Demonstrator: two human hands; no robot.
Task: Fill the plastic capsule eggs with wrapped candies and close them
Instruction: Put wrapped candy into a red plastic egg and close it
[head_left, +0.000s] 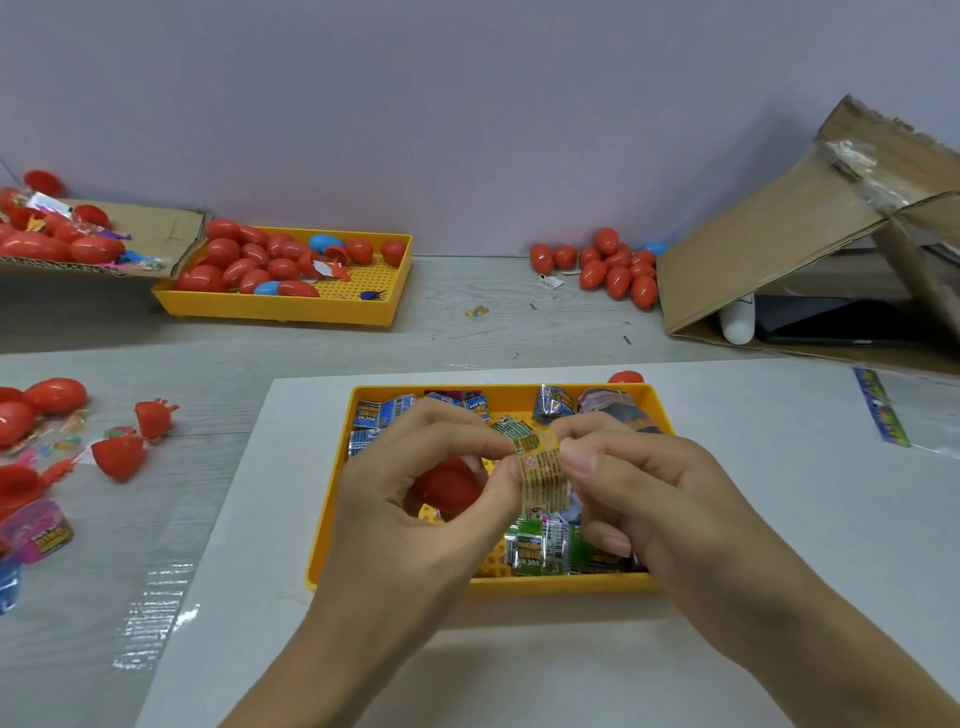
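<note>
A: Right, hands first. Left hand (415, 483) and right hand (639, 483) both pinch one yellow candy (540, 467) between thumb and forefinger, just right of frame centre, held above the near tray (332, 499).

B: Egg?

A: Red egg half (449, 486) sits under the left palm; held or lying in the tray, cannot tell.

B: How to do it well?

A: My judgement: fold or flatten the wrapper so it goes in without springing out, push it fully below the rim, then cap it square. A stray wrapper edge in the seam would likely stop the snap.

B: Surroundings?

A: More candies (540, 551) in the same tray. Open halves (122, 452) at left. Far tray (384, 306) of eggs (249, 262) upper left, loose eggs (613, 270) upper right beside a box (769, 254).
</note>
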